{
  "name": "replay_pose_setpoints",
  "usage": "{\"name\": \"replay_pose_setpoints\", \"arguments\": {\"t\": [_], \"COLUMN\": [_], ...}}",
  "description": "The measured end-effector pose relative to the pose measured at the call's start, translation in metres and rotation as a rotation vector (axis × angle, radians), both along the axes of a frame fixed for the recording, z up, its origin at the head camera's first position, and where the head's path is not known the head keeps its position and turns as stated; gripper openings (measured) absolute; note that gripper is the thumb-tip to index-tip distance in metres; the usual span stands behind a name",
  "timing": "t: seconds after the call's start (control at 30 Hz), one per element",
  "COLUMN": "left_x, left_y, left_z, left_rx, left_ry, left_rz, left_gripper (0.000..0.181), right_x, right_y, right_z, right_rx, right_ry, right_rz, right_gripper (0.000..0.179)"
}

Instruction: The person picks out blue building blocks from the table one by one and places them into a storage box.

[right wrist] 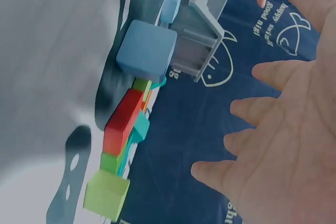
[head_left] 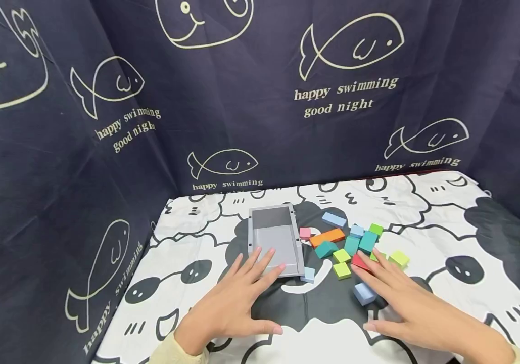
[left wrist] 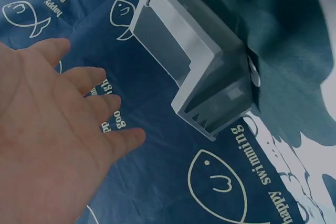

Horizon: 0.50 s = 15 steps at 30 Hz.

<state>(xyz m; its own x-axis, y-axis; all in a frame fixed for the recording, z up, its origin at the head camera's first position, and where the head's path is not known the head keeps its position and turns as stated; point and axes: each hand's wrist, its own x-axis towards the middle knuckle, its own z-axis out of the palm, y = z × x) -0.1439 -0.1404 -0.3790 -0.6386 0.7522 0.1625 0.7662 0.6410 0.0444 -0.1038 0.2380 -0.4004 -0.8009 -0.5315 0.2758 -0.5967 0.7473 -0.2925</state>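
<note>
A grey open-topped box (head_left: 274,240) stands left of a loose group of coloured blocks. My left hand (head_left: 237,298) is above its near end, fingers spread and holding nothing; the left wrist view shows a gap between those fingers and the box (left wrist: 186,27). Over the near right side of the blocks hovers my right hand (head_left: 405,301), its fingers extended and empty. Partly hidden under its fingertips is a red block (head_left: 359,261). A blue block (head_left: 365,293) lies closest to its thumb. The right wrist view shows the red block (right wrist: 123,121) and a light green block (right wrist: 106,195) apart from that hand.
An orange block (head_left: 327,237), a pink block (head_left: 304,233), teal blocks (head_left: 368,242) and yellow-green blocks (head_left: 342,270) lie among the group. A small light blue block (head_left: 308,275) sits by the box's near corner. Dark fabric (head_left: 260,116) hangs behind the patterned cloth (head_left: 332,336).
</note>
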Motion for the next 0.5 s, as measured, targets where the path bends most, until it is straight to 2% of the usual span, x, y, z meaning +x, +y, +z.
{"name": "replay_pose_setpoints", "arguments": {"t": [0.17,0.5], "left_x": [0.0069,0.0092], "left_y": [-0.004,-0.0047], "left_z": [0.0,0.0028], "left_rx": [-0.003,0.019], "left_ry": [0.018,0.039], "left_rz": [-0.005,-0.011], "left_gripper": [0.101,0.101], "right_x": [0.007,0.0084], "right_y": [0.0055,0.0091], "right_z": [0.0035,0.0012], "right_rx": [-0.017,0.007], "right_ry": [-0.057,0.031], "right_rz": [-0.034,-0.024], "right_gripper": [0.089,0.091]}}
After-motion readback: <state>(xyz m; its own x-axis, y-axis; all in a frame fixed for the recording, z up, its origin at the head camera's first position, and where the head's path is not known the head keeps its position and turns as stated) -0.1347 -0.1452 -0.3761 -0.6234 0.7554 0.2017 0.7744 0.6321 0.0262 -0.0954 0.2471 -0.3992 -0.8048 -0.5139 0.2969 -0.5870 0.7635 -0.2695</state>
